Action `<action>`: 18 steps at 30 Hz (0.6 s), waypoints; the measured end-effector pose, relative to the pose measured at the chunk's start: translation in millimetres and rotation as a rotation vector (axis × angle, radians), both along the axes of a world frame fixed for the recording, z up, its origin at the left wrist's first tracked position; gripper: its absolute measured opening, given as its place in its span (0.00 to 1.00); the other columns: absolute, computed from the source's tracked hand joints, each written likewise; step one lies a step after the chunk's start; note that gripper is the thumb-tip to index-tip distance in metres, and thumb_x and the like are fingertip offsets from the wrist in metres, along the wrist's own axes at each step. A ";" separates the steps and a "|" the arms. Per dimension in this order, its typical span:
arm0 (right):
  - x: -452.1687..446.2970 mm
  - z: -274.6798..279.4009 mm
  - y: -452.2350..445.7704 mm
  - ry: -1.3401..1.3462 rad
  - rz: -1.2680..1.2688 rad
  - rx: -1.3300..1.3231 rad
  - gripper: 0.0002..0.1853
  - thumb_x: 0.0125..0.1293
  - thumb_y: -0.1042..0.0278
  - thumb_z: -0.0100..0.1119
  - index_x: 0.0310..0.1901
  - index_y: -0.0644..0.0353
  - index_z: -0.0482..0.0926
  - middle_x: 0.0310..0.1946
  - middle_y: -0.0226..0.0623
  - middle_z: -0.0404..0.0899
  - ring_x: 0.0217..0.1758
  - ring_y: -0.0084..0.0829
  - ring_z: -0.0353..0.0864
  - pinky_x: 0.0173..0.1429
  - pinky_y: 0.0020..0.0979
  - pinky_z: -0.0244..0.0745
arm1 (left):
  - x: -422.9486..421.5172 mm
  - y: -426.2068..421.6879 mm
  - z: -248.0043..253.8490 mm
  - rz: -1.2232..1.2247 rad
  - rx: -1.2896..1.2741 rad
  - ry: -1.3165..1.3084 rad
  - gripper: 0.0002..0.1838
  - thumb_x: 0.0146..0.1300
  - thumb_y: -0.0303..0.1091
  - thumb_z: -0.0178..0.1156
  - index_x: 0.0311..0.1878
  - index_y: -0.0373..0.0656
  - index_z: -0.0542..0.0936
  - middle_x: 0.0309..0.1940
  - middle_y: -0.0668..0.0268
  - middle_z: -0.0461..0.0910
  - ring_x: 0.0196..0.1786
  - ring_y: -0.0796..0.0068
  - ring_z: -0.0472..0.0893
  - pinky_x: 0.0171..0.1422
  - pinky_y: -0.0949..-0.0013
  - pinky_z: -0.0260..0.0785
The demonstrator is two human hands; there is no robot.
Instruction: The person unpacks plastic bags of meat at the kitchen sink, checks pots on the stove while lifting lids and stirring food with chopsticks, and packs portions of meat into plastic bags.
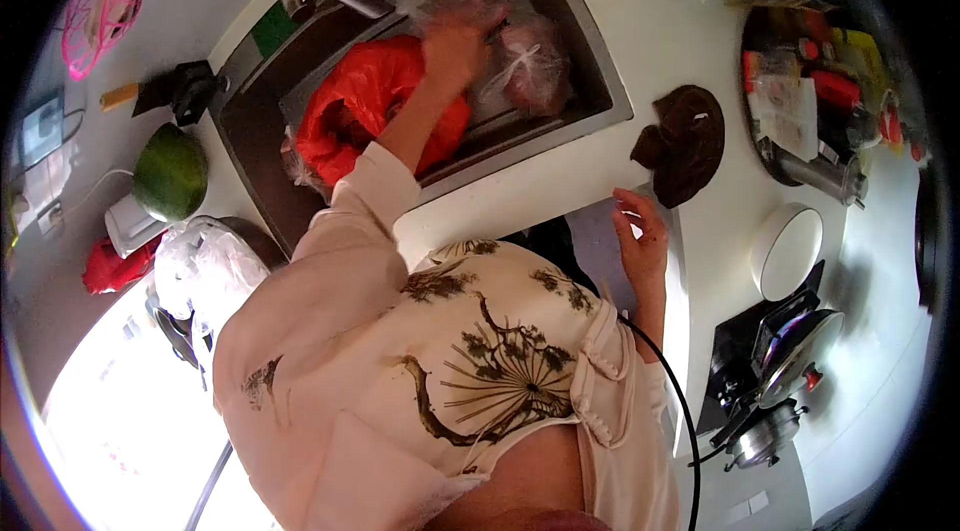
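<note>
Left arm stretched well forward and a little inward, bare from mid-forearm; left hand [465,43] low at the far end of the reach, back of hand uppermost, fingers blurred, grip unclear from here. Right arm bent, held close beside the torso; right hand [641,229] raised, fingers loosely curled and parted, well apart from the left.

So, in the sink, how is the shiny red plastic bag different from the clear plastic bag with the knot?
The red bag hides most of what it may hold, while the clear bag lets reddish, rounded contents show through.
The red bag's mouth looks open; the clear bag is tied.
The red bag spreads wider, while the clear bag makes a smaller bundle.
Both are thin, wrinkled plastic and lie in the dark sink.
</note>
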State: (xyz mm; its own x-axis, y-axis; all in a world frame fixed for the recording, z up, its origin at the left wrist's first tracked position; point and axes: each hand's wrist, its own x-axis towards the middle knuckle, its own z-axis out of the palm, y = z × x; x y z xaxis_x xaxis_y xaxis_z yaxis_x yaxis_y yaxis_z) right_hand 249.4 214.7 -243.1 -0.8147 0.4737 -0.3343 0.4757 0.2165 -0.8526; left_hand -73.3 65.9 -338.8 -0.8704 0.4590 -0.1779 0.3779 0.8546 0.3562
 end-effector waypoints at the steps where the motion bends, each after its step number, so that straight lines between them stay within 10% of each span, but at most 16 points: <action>1: 0.5 -1.6 -0.1 0.002 -0.005 -0.025 0.14 0.58 0.77 0.57 0.48 0.62 0.76 0.41 0.40 0.76 0.45 0.31 0.77 0.49 0.29 0.72 | 7.8 2.7 -25.7 -0.261 -0.018 0.194 0.33 0.49 0.49 0.66 0.58 0.46 0.71 0.59 0.54 0.69 0.62 0.57 0.68 0.62 0.52 0.61; 7: 1.6 2.0 -4.1 0.041 0.012 -0.026 0.14 0.59 0.77 0.57 0.47 0.63 0.77 0.42 0.41 0.76 0.45 0.31 0.77 0.50 0.29 0.72 | 17.6 24.5 -72.2 -0.968 0.162 0.339 0.30 0.54 0.35 0.60 0.63 0.57 0.66 0.64 0.64 0.63 0.67 0.57 0.60 0.66 0.45 0.53; 18: 24.6 -3.4 9.0 -0.080 -0.032 0.178 0.13 0.60 0.68 0.56 0.46 0.60 0.77 0.45 0.45 0.77 0.49 0.44 0.76 0.55 0.38 0.71 | -8.7 68.1 -85.3 -1.081 -0.030 0.215 0.24 0.63 0.30 0.45 0.64 0.43 0.65 0.65 0.57 0.62 0.65 0.57 0.63 0.69 0.57 0.53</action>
